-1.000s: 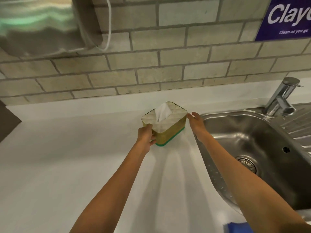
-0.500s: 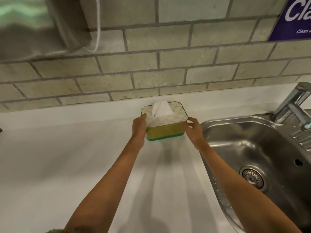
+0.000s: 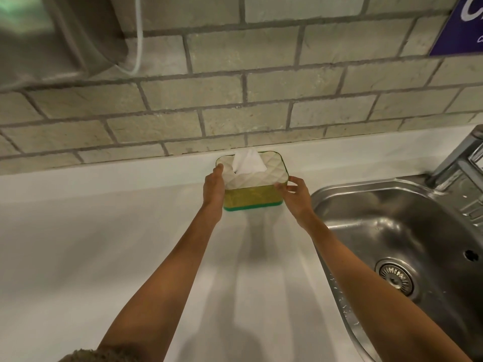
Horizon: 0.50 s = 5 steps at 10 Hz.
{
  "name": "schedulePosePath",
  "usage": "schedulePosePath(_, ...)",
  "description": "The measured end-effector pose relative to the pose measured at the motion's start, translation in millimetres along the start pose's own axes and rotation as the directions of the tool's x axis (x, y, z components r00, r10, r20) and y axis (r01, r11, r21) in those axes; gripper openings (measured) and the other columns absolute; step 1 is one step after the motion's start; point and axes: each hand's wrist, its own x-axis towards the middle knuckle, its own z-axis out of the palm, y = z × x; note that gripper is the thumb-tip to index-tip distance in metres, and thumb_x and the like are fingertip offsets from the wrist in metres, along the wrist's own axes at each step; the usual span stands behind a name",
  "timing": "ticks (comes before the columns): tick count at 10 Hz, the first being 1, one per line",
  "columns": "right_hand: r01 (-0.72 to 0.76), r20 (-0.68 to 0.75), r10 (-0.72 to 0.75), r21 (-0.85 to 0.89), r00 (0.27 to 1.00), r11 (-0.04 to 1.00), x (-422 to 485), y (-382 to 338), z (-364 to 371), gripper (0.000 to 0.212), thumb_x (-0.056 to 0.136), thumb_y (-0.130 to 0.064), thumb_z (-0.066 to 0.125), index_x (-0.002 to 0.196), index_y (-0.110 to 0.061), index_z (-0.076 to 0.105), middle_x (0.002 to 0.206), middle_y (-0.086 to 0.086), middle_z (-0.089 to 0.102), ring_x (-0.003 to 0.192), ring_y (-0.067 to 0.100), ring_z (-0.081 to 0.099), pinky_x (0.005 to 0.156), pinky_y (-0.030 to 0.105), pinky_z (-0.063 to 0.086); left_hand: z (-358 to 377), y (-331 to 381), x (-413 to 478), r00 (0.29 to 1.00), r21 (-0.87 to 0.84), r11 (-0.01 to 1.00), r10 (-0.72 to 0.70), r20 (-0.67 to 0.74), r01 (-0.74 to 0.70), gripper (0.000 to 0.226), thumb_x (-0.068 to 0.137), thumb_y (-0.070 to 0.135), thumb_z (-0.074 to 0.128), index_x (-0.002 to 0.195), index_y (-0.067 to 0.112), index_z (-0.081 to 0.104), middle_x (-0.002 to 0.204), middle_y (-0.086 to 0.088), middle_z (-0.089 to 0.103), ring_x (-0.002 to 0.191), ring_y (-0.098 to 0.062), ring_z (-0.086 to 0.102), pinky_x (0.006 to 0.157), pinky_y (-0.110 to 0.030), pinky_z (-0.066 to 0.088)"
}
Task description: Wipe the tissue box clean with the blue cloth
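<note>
Tissue box (image 3: 253, 184) sits on white desk (image 3: 104, 257), close to brick wall, just beside sink (image 3: 407, 231). Left hand (image 3: 213, 188) flat on left side, fingers touching box. Right hand (image 3: 296, 197) pinches right corner, fingers curled on it. Blue cloth not in view. Best way, I think: hold box steady with one hand, fetch cloth, wipe top and sides gently, keep off white tissue (image 3: 248, 162).
</note>
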Motion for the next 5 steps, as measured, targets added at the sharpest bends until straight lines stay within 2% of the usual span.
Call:
schedulePosePath(1, 0.003, 0.003, -0.003, 0.002, 1.0, 1.0, 0.3, 0.5, -0.1, 0.053, 0.084, -0.032, 0.064, 0.129, -0.012, 0.045, 0.122, 0.012, 0.058, 0.096, 0.014, 0.052, 0.059, 0.013, 0.041, 1.0, -1.1, 2.5, 1.0, 0.018, 1.0, 0.011, -0.009, -0.011, 0.048, 0.094, 0.041, 0.036, 0.132, 0.013, 0.045, 0.113, -0.003, 0.049, 0.1, -0.02, 0.046, 0.085, -0.033, 0.04)
schedulePosePath(2, -0.002, 0.009, 0.002, 0.0, 1.0, 1.0, -0.2, -0.8, -0.6, 0.053, 0.084, -0.032, 0.064, 0.13, -0.012, 0.044, 0.123, 0.012, 0.057, 0.096, 0.014, 0.051, 0.061, 0.015, 0.042, 1.0, -0.1, 1.5, 1.0, 0.043, 0.999, 0.01, -0.005, -0.01, 0.049, 0.095, 0.041, 0.035, 0.135, 0.012, 0.042, 0.131, -0.009, 0.05, 0.109, -0.023, 0.047, 0.09, -0.034, 0.039)
schedulePosePath(3, -0.009, 0.028, 0.009, -0.004, 1.0, 1.0, 0.0, -1.1, 0.1, 0.055, 0.086, -0.033, 0.062, 0.132, -0.013, 0.042, 0.127, 0.013, 0.055, 0.099, 0.016, 0.052, 0.062, 0.015, 0.042, -0.3, 0.3, -0.5, 0.999, 0.061, 0.998, 0.008, 0.032, -0.01, 0.052, 0.095, 0.043, 0.033, 0.138, 0.014, 0.038, 0.141, -0.009, 0.044, 0.11, -0.019, 0.044, 0.089, -0.033, 0.036)
schedulePosePath(4, -0.044, 0.032, 0.045, -0.048, 0.998, 0.998, -7.2, -5.0, -3.0, 0.062, 0.086, -0.039, 0.059, 0.139, -0.016, 0.035, 0.136, 0.016, 0.048, 0.119, 0.024, 0.05, 0.083, 0.024, 0.041, -5.4, -1.8, -5.6, 0.999, 0.109, 0.994, -0.004, 0.035, 0.0, 0.061, 0.093, 0.049, 0.033, 0.144, 0.017, 0.028, 0.151, -0.006, 0.033, 0.132, -0.023, 0.037, 0.106, -0.038, 0.033)
schedulePosePath(5, -0.068, 0.037, 0.072, -0.095, 0.997, 0.993, -13.4, -6.7, -7.9, 0.066, 0.088, -0.04, 0.055, 0.143, -0.016, 0.029, 0.144, 0.017, 0.041, 0.13, 0.027, 0.043, 0.099, 0.031, 0.038, -11.1, -4.2, -9.4, 1.0, 0.175, 0.984, -0.005, 0.016, 0.002, 0.063, 0.092, 0.048, 0.036, 0.146, 0.018, 0.024, 0.153, -0.006, 0.029, 0.138, -0.027, 0.031, 0.113, -0.044, 0.03)
